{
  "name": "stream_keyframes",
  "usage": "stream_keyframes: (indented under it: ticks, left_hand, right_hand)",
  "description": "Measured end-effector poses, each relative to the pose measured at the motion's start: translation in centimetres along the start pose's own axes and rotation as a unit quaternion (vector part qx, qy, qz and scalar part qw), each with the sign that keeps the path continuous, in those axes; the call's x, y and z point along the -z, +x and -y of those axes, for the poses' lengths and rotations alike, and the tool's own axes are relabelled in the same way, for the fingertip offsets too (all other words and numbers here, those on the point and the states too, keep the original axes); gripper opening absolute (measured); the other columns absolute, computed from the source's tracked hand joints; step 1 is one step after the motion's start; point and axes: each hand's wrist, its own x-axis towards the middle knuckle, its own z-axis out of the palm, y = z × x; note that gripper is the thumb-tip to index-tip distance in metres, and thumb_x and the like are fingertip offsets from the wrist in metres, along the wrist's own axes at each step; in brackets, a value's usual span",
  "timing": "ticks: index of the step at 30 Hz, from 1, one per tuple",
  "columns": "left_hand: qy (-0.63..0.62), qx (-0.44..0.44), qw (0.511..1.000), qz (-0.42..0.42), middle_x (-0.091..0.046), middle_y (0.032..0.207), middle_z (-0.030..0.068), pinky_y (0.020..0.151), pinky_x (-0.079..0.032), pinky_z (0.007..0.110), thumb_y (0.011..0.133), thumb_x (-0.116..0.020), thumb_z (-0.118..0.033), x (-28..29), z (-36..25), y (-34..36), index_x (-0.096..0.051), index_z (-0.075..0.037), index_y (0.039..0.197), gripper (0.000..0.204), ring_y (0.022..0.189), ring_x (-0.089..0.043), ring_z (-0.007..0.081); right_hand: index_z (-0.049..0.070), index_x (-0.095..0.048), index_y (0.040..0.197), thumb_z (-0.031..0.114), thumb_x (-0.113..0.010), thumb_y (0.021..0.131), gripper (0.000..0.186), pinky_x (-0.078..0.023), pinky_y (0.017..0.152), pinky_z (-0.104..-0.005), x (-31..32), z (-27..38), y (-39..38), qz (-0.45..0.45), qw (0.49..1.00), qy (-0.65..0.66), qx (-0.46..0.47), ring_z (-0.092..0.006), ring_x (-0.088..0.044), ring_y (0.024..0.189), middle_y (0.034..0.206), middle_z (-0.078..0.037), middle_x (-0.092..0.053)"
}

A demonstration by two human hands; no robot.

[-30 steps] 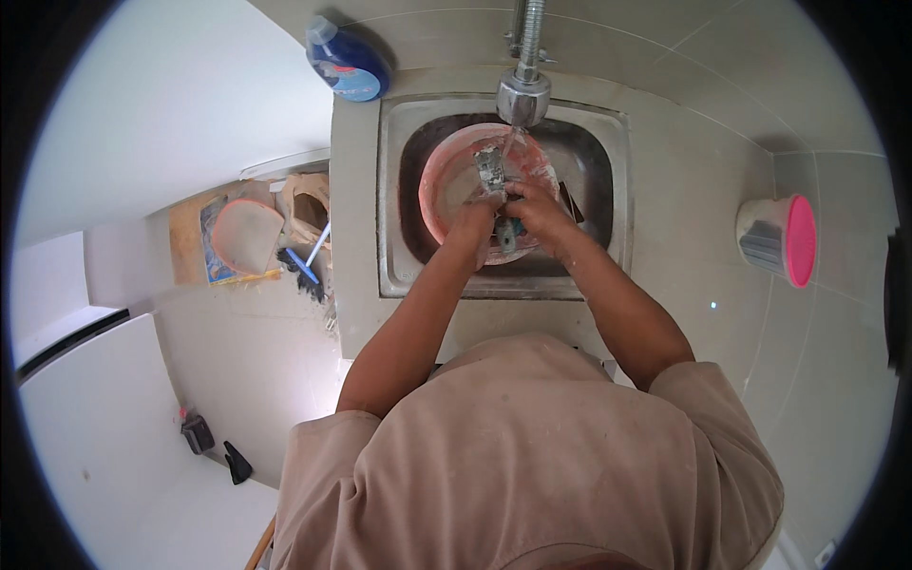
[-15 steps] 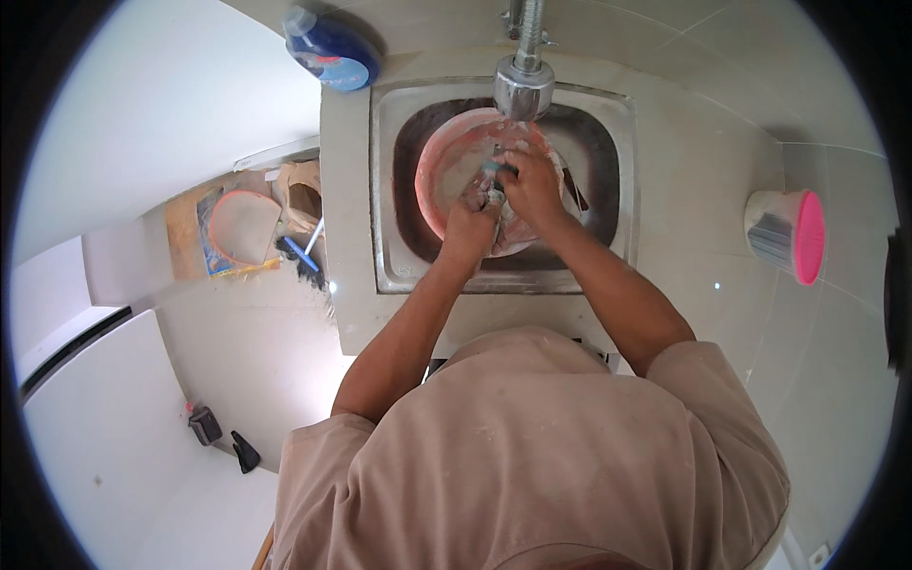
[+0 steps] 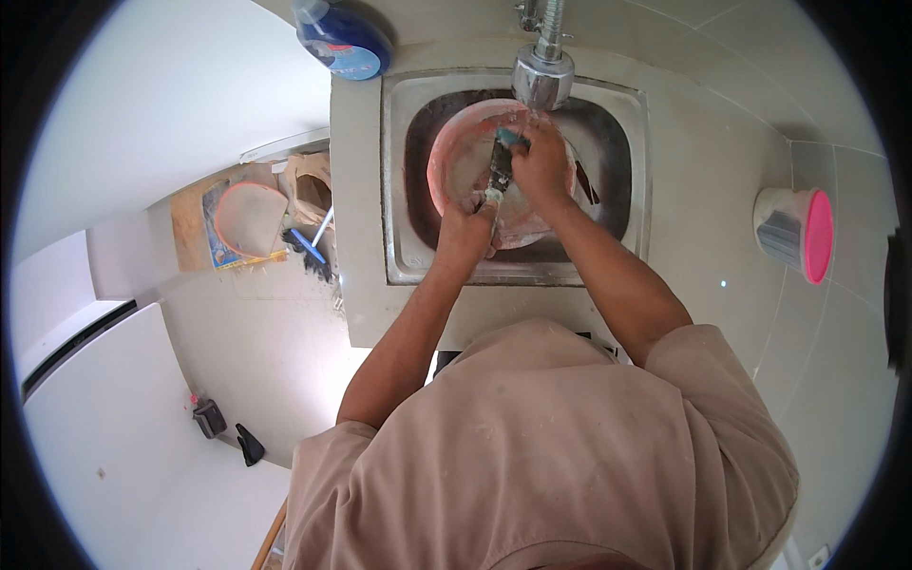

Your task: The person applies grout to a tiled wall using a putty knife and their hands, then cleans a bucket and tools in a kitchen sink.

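Observation:
A metal sink (image 3: 394, 264) holds a round pinkish-red basin (image 3: 440, 157) with cloudy pale water. My left hand (image 3: 465, 231) is closed around the pale-smeared handle of a scraper-like tool (image 3: 501, 163), whose dark flat blade points away from me over the basin. Pinched in my right hand (image 3: 541, 163) is a teal scouring pad (image 3: 513, 138), at the blade's far end. The fingertips of that hand are partly hidden. A slim dark tool (image 3: 586, 180) leans in the sink, right of the basin.
A chrome tap (image 3: 543, 78) hangs over the basin's far rim. A blue bottle (image 3: 344, 43) stands at the counter's back left. To the right is a white bucket with a pink rim (image 3: 817, 236). Cardboard (image 3: 309, 185) and a blue-headed brush (image 3: 309, 245) lie on the floor at left.
My right hand has moved up and away along the tool with the scouring pad, exposing more of the dark blade. My left hand keeps its grip. The whole view has shifted slightly.

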Motion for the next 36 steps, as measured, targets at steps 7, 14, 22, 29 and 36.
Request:
stream_keyframes:
  ticks: [7, 14, 22, 29, 36]
  left_hand:
    - [-0.131, 0.052, 0.99, 0.019, -0.061, 0.079, 0.0071, 0.049, -0.049, 0.033, 0.098, -0.052, -0.015, 0.3, 0.1, 0.8, -0.061, 0.001, 0.106, 0.02, 0.061, -0.06, 0.018]
    - [-0.395, 0.026, 0.911, 0.118, -0.062, 0.098, 0.0064, 0.058, -0.057, 0.038, 0.1, -0.041, -0.016, 1.9, 1.2, 1.6, -0.049, -0.007, 0.128, 0.03, 0.068, -0.061, 0.0184]
    - [-0.454, 0.096, 0.864, 0.195, -0.059, 0.085, 0.0048, 0.043, -0.04, 0.024, 0.103, -0.041, -0.019, 1.6, 0.9, 1.7, -0.052, -0.009, 0.123, 0.025, 0.056, -0.049, 0.0115]
    - [-0.56, 0.143, 0.775, 0.255, -0.05, 0.073, 0.0037, 0.04, -0.037, 0.024, 0.105, -0.041, -0.021, 1.6, 1.0, 1.4, -0.052, -0.005, 0.113, 0.021, 0.048, -0.04, 0.0124]
    - [-0.458, 0.08, 0.869, 0.167, -0.058, 0.086, 0.0084, 0.056, -0.049, 0.032, 0.098, -0.042, -0.011, 0.2, -0.4, 4.6, -0.052, -0.002, 0.118, 0.024, 0.066, -0.054, 0.0198]
  right_hand:
    - [0.004, -0.072, 0.104, -0.004, -0.065, 0.075, 0.03, -0.05, 0.086, -0.0393, 1.1, 1.2, -2.2, 0.107, 0.985, 0.084, -0.103, -0.0317, -0.064, 0.093, 0.098, -0.016, -0.066]
    - [0.001, -0.069, 0.105, -0.002, -0.069, 0.08, 0.026, -0.053, 0.079, -0.0342, 0.9, 1.8, -3.9, -0.021, 0.933, 0.301, -0.196, -0.0254, -0.068, 0.087, 0.097, -0.015, -0.07]
    - [0.003, -0.071, 0.1, 0.002, -0.072, 0.079, 0.021, -0.051, 0.079, -0.0422, -1.1, 0.6, -1.5, -0.06, 0.986, 0.102, -0.114, -0.0323, -0.067, 0.088, 0.096, -0.016, -0.07]
    - [0.001, -0.07, 0.096, -0.001, -0.062, 0.076, 0.021, -0.051, 0.08, -0.0455, -0.7, 0.2, -2.7, -0.023, 0.981, 0.109, -0.159, -0.0402, -0.065, 0.092, 0.095, -0.021, -0.069]
    - [0.004, -0.068, 0.105, 0.005, -0.061, 0.084, 0.023, -0.049, 0.092, -0.0387, 1.2, -0.3, 0.2, 0.019, 0.985, 0.081, -0.152, -0.0313, -0.067, 0.103, 0.112, -0.018, -0.069]
